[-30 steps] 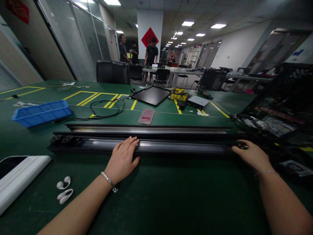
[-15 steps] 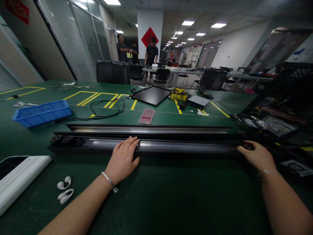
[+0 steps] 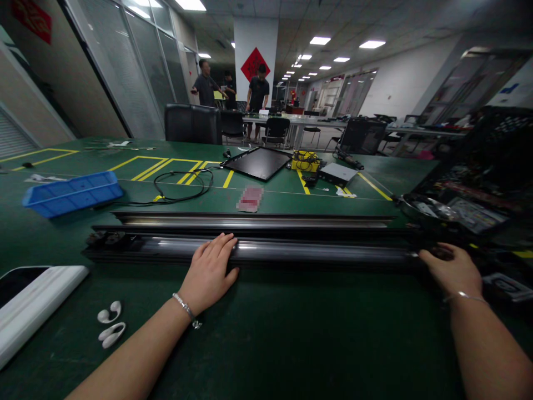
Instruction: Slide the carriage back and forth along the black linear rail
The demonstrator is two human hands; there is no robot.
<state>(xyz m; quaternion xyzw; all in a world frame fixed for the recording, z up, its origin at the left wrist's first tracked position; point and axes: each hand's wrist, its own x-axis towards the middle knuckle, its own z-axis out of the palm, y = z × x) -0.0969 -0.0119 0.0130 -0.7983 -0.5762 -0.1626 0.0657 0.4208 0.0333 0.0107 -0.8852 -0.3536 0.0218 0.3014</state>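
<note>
A long black housing [image 3: 125,258] lies crosswise on the table, with a glossy dark tube [image 3: 308,250] along its length. My left hand [image 3: 211,269] rests flat across the tube, left of its middle, fingers stretched out and thumb toward me. Just beyond the right end of the tube, my right hand [image 3: 458,270] has its thumb and fingers curled round a dark round end piece [image 3: 442,253]. A small pale bit shows between that piece and the tube; most of the grip is shadowed. Behind the housing lies a second long rail [image 3: 258,221] with a metallic strip.
At left are a blue bin [image 3: 73,194], a white-edged device [image 3: 45,300] and white earbuds [image 3: 111,333]. A black cable [image 3: 183,194], a flat black panel [image 3: 258,163] and a grey box [image 3: 337,174] lie farther back. Dark equipment [image 3: 478,211] crowds the right. Several people stand in the background.
My right hand has moved right, away from the tube's end, with the dark round end piece in its fingers. The left hand stays on the tube. A background person's arms have spread.
</note>
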